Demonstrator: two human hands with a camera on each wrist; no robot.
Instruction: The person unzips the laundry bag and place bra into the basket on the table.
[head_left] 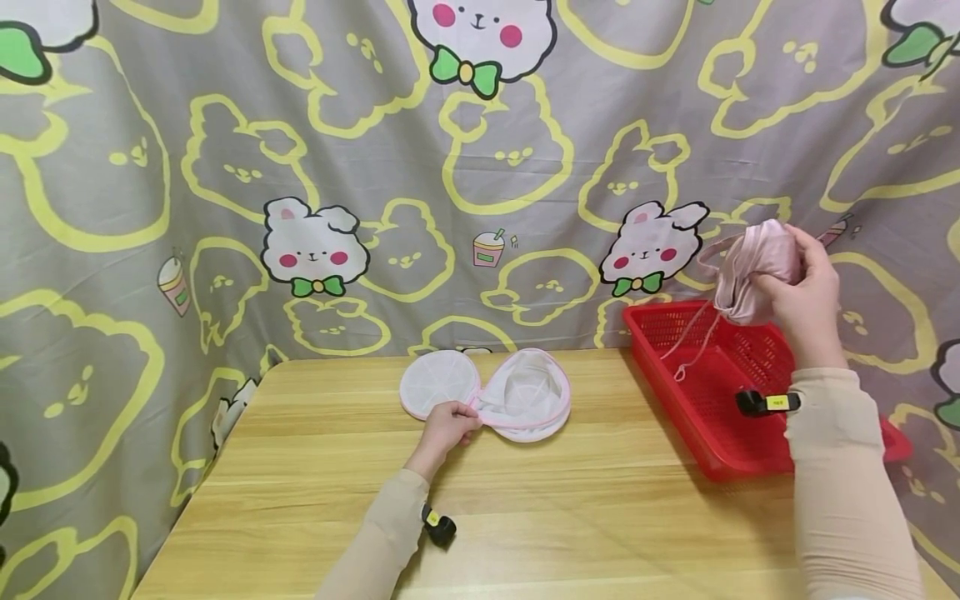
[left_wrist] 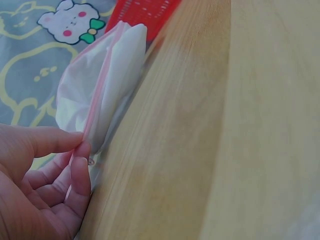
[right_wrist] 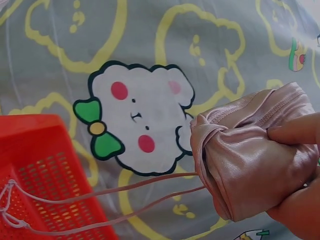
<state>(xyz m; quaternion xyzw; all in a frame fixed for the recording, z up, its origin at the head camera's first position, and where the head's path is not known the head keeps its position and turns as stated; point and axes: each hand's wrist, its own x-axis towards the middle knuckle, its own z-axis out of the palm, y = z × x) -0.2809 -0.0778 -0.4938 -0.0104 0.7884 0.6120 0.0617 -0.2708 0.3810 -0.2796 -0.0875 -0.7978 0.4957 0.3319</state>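
Observation:
My left hand (head_left: 448, 427) pinches the pink-edged rim of a white mesh laundry bag (head_left: 534, 396) between thumb and fingertips. The bag lies open on the table, its round lid (head_left: 438, 379) folded out to the left. In the left wrist view the pink zip edge of the laundry bag (left_wrist: 107, 95) runs up from my fingertips. My right hand (head_left: 806, 292) holds a folded pink satin bra (head_left: 757, 271) up in the air. Thin straps (right_wrist: 135, 187) dangle from the bra, toward the red basket. Part of the bra is hidden behind my fingers.
A red plastic basket (head_left: 678, 408) with perforated sides stands at the table's right side, below my right hand. The wooden table (head_left: 555, 517) meets a grey patterned curtain (head_left: 420, 175) at the back. Black camera mounts sit on both wrists.

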